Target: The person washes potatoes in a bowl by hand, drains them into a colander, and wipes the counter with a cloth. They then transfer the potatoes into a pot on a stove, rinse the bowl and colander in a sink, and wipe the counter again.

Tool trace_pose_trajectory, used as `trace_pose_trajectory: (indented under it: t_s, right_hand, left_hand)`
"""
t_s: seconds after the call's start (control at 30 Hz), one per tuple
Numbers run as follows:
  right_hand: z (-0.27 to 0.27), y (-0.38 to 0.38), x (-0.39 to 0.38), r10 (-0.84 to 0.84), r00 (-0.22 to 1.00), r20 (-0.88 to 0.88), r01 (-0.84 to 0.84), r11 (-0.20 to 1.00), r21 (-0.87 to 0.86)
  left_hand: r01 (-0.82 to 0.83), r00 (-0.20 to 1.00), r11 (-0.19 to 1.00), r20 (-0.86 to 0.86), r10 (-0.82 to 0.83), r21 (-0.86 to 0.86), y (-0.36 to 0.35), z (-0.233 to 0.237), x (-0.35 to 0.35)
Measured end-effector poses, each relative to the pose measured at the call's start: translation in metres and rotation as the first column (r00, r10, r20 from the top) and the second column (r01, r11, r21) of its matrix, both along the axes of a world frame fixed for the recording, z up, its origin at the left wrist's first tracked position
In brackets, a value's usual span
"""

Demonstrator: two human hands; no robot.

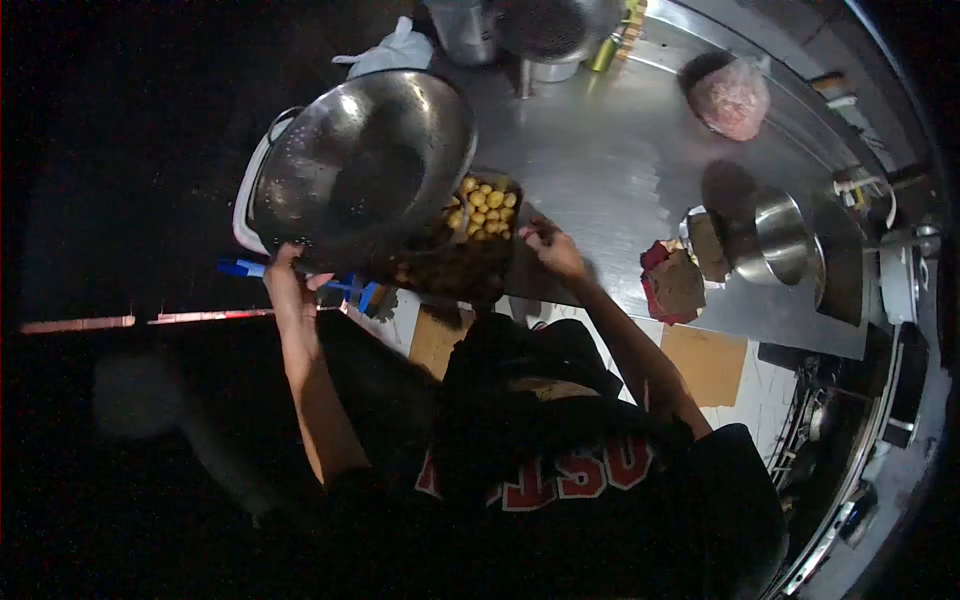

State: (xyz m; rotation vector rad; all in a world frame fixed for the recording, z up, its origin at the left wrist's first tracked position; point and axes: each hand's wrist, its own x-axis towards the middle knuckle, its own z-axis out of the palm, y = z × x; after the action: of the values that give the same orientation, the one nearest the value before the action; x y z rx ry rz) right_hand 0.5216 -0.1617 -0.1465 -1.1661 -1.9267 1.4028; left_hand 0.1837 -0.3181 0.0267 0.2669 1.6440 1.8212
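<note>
My left hand grips the near rim of a large round metal bowl, its thumb over the edge. The bowl is tilted and its inside looks bare and wet. Beside and partly under it lies a dark tray holding small round yellow potatoes and a darker mass too dim to make out. My right hand is beside the tray's right edge with its fingers curled closed; what they hold, if anything, I cannot make out. A white container shows behind the bowl's left side.
On the steel counter stand a bag of pinkish stuff, brown and red cloths and a metal bowl. Pots and a green bottle are at the back. A white plastic bag lies behind the large bowl.
</note>
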Motion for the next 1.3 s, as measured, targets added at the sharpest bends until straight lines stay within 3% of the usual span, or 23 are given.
trace_pose_trajectory:
  t_s: [0.07, 0.13, 0.17, 0.2, 0.27, 0.33, 0.37, 0.4, 0.43, 0.47, 0.53, 0.6, 0.67, 0.7, 0.77, 0.83, 0.87, 0.9, 0.93, 1.03, 1.1, 1.2, 1.3]
  right_hand:
    - [0.078, -0.018, 0.018, -0.302, 0.95, -0.083, 0.258, 0.904, -0.34]
    - [0.122, -0.031, 0.048, -0.365, 0.918, -0.153, 0.27, 0.859, -0.434]
    - [0.133, -0.037, 0.063, -0.413, 0.885, -0.217, 0.248, 0.811, -0.53]
    - [0.137, -0.043, 0.077, -0.443, 0.856, -0.267, 0.228, 0.787, -0.574]
    - [0.151, -0.058, 0.1, -0.56, 0.769, -0.309, 0.268, 0.721, -0.639]
    - [0.155, -0.074, 0.125, -0.636, 0.74, -0.221, 0.386, 0.67, -0.633]
    - [0.148, -0.079, 0.138, -0.659, 0.735, -0.157, 0.445, 0.645, -0.621]
    - [0.143, -0.087, 0.146, -0.802, 0.579, -0.145, 0.615, 0.547, -0.568]
    - [0.134, -0.096, 0.165, -0.854, 0.463, -0.236, 0.611, 0.5, -0.614]
    - [0.123, -0.107, 0.19, -0.891, 0.444, -0.098, 0.722, 0.42, -0.55]
    - [0.118, -0.13, 0.235, -0.949, 0.311, -0.051, 0.84, 0.299, -0.452]
    - [0.133, -0.157, 0.273, -0.97, 0.152, -0.188, 0.891, 0.216, -0.4]
    - [0.181, -0.171, 0.299, -0.928, 0.022, -0.372, 0.925, 0.161, -0.345]
    - [0.199, -0.176, 0.313, -0.857, -0.044, -0.514, 0.936, 0.144, -0.322]
    - [0.206, -0.191, 0.371, -0.793, -0.209, -0.572, 0.948, -0.019, -0.319]
    - [0.201, -0.214, 0.441, -0.754, -0.208, -0.623, 0.951, -0.006, -0.31]
    - [0.191, -0.231, 0.486, -0.665, 0.066, -0.744, 0.928, 0.315, -0.199]
    - [0.195, -0.232, 0.506, -0.723, -0.263, -0.639, 0.938, -0.035, -0.346]
    - [0.198, -0.236, 0.523, -0.701, -0.302, -0.646, 0.934, -0.081, -0.349]
    - [0.19, -0.256, 0.578, -0.688, -0.396, -0.608, 0.908, -0.195, -0.371]
    - [0.178, -0.279, 0.623, -0.727, -0.403, -0.556, 0.915, -0.297, -0.274]
    - [0.157, -0.313, 0.697, -0.767, -0.352, -0.537, 0.924, -0.192, -0.331]
    - [0.134, -0.316, 0.754, -0.816, -0.428, -0.389, 0.884, -0.287, -0.369]
  left_hand:
    - [0.081, 0.997, 0.996, 0.002, -0.081, -0.044, 0.02, -0.013, 0.007]
    - [0.283, 0.959, 0.957, -0.009, -0.284, -0.065, 0.026, -0.03, 0.016]
    - [0.313, 0.928, 0.943, -0.248, -0.279, 0.111, 0.037, -0.023, 0.05]
    - [0.349, 0.823, 0.935, -0.458, -0.335, -0.055, 0.038, -0.041, 0.054]
    - [0.389, 0.642, 0.895, -0.632, -0.433, -0.218, 0.049, -0.066, 0.065]
    - [0.549, 0.793, 0.803, -0.156, -0.588, -0.233, 0.07, -0.055, 0.127]
    - [0.595, 0.762, 0.773, -0.152, -0.63, -0.222, 0.081, -0.057, 0.149]
    - [0.718, 0.673, 0.687, -0.144, -0.726, -0.111, 0.089, -0.061, 0.169]
    - [0.811, 0.579, 0.585, -0.144, -0.802, 0.001, 0.093, -0.063, 0.187]
    - [0.827, 0.557, 0.562, -0.137, -0.819, 0.005, 0.096, -0.051, 0.209]
    - [0.921, 0.377, 0.384, 0.108, -0.92, 0.061, 0.11, -0.014, 0.251]
    - [0.872, 0.052, 0.192, 0.304, -0.951, 0.451, 0.134, -0.018, 0.285]
    - [0.967, -0.027, 0.023, 0.193, -0.981, 0.252, 0.159, -0.022, 0.335]
    - [0.991, 0.008, 0.027, 0.145, -0.989, 0.129, 0.164, -0.021, 0.368]
    - [0.994, -0.034, -0.029, 0.05, -0.998, 0.109, 0.183, -0.037, 0.428]
    - [0.998, 0.039, 0.035, 0.071, -0.997, -0.049, 0.203, -0.045, 0.495]
    - [0.996, 0.059, 0.053, 0.088, -0.994, -0.071, 0.215, -0.054, 0.525]
    - [0.992, 0.088, 0.079, 0.1, -0.991, -0.094, 0.224, -0.054, 0.553]
    - [0.984, 0.16, 0.142, 0.176, -0.971, -0.11, 0.231, -0.055, 0.577]
    - [0.95, 0.307, 0.293, 0.143, -0.941, -0.108, 0.249, -0.082, 0.617]
    - [0.895, 0.446, 0.434, 0.245, -0.861, -0.106, 0.243, -0.069, 0.62]
    - [0.847, 0.433, 0.487, 0.255, -0.865, 0.214, 0.244, -0.075, 0.613]
    - [0.796, 0.442, 0.508, 0.259, -0.859, 0.328, 0.253, -0.073, 0.608]
